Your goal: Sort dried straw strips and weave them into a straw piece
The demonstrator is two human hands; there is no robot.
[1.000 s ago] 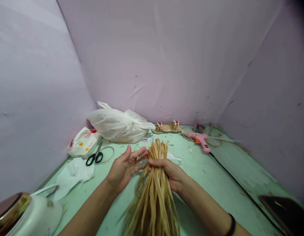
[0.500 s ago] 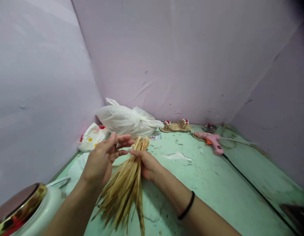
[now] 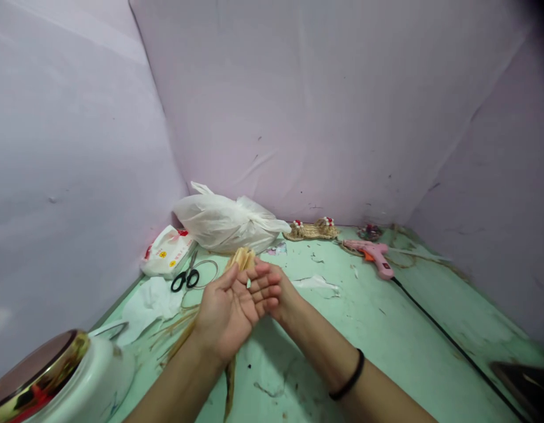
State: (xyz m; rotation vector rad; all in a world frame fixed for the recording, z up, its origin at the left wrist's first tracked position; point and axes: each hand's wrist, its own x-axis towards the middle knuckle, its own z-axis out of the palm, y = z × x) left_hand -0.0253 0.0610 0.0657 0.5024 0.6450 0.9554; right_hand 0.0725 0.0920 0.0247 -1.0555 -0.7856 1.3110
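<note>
Left hand [image 3: 237, 311] shifted before dried strands [image 3: 242, 257], white pack [image 3: 166, 252], lettering too small

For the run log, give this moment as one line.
left hand: open, palm up | right hand: at straw bundle, fingers partly hidden | glue gun: lying right

Pale lilac sheeting [image 3: 325, 106] encloses three sides, creased and marked; green tabletop [image 3: 364, 346], stained, littered with scraps; lighting dim.

- A small craft corner, I'd say: lilac walls [image 3: 272, 111], littered green worktop [image 3: 413, 335].
- From its near edge, glue gun [image 3: 376, 256] at one o'clock, scissors [image 3: 185, 278] at eleven.
- Beaded woven piece [image 3: 313, 231], twelve.
</note>
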